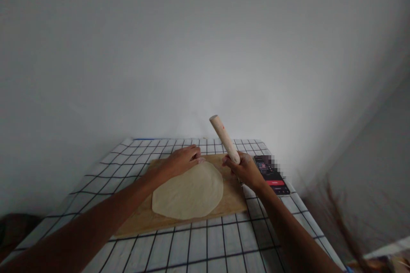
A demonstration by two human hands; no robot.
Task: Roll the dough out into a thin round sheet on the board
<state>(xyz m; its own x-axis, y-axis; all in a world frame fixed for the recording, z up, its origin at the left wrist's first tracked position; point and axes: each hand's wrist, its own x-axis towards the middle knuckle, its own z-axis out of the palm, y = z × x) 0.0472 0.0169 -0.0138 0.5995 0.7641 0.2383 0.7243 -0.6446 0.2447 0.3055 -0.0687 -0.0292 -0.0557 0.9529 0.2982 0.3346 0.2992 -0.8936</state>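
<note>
A thin, roughly round sheet of pale dough point(188, 192) lies flat on a wooden board point(233, 198). My left hand point(186, 158) is at the far left edge of the dough, fingers curled toward the thumb. White flour or dough marks the fingertips; whether they pinch the dough's edge is hidden. To the right, my right hand point(246, 169) grips a wooden rolling pin point(224, 138) near its lower end. The pin is raised off the dough and tilts up to the left.
A lit phone point(272, 177) lies right of the board. Black grid lines cross the white tablecloth point(198, 245). A pale wall point(192, 51) rises behind the table. Brown bristly stalks point(341, 217) stand beyond the right edge.
</note>
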